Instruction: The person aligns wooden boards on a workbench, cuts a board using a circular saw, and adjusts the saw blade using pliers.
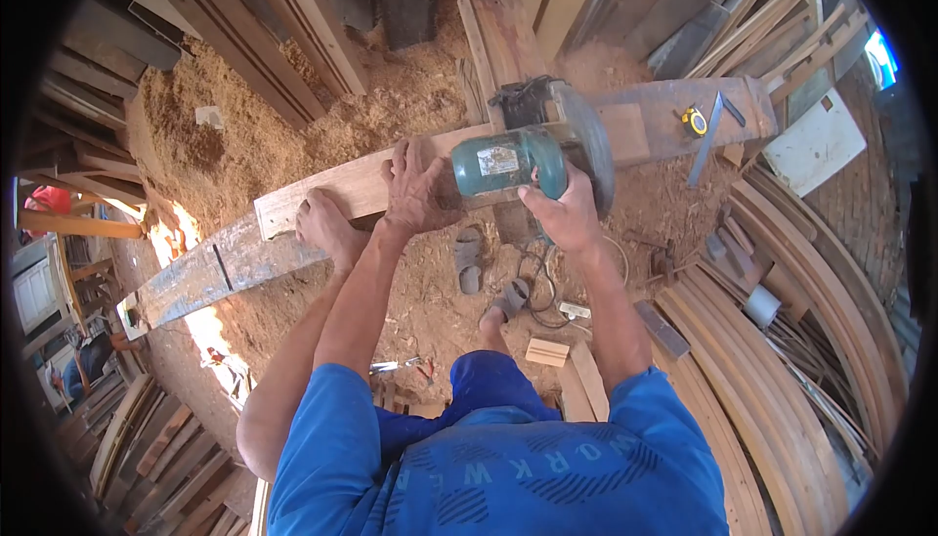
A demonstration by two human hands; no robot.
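Head camera, looking down: the right hand [567,208] has its fingers wrapped around the handle of a green circular saw [479,167], which sits over a pale wooden board [362,182]. The board lies lengthwise on a long, narrow surface [269,256]. The left hand [415,189] rests on the board just left of the saw's motor, its fingers spread apart over the wood. Another person's hand [330,230] is near it, toward the board's left end, fingers bent over the near edge. Whether the saw's blade touches the board cannot be seen. On the right part of the surface, a yellow tape measure [695,123] lies just beside a metal square [704,142]. Sawdust [234,179] is heaped on the ground, a sandal [469,260] lies below the saw, and curved timbers [752,360] are stacked at right.
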